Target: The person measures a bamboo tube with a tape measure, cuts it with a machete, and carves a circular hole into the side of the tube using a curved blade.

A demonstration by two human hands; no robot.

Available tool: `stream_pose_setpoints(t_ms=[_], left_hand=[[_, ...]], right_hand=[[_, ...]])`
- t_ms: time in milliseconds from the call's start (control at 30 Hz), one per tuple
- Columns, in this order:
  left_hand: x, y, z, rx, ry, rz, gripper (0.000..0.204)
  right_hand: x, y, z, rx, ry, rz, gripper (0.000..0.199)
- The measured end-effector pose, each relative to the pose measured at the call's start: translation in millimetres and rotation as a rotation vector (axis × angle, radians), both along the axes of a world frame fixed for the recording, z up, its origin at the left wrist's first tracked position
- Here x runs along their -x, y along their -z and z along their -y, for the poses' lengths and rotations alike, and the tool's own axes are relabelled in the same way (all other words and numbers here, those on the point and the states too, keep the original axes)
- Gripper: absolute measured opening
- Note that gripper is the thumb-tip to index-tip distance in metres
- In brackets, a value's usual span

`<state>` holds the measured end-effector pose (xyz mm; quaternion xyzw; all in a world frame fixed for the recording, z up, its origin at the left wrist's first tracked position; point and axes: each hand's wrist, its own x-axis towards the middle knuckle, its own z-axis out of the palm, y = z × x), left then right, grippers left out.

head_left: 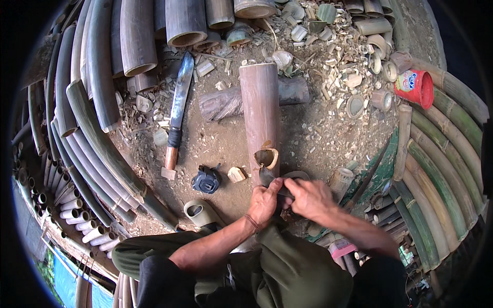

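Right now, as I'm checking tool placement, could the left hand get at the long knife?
Probably yes: the long knife lies uncovered, beyond a wood chip small enough to reach over. The left hand must likely free its grip from the dark tool first.

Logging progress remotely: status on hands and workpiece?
Left hand, right hand together on dark pointed tool at hole. Brown bamboo tube across rough grey log. Nothing visibly blocking.
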<state>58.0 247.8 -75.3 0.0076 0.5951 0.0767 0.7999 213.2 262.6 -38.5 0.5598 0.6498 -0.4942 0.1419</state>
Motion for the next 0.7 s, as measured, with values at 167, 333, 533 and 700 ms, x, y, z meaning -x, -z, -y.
stream_pose_setpoints(t_ms=[167, 333, 533, 700], left_hand=[[37.8, 15.3, -39.1, -0.646, 0.927, -0.173, 0.026], [47.0, 48.1, -22.8, -1.175, 1.195, -0.151, 0.011], [5.6, 19.4, 0.7, -0.799, 0.591, -0.208, 0.031], [1.8, 12.4, -20.1, -0.354, -0.086, -0.043, 0.036]], right_hand=[[71.4, 38.4, 61.9, 0.023, 0.658, -0.067, 0.033], [80.0, 39.5, 60.6, 0.038, 0.709, -0.04, 0.033], [29.2, -3.9, 41.0, -0.163, 0.425, 0.024, 0.037], [16.3, -7.7, -46.5, -0.133, -0.204, 0.066, 0.024]])
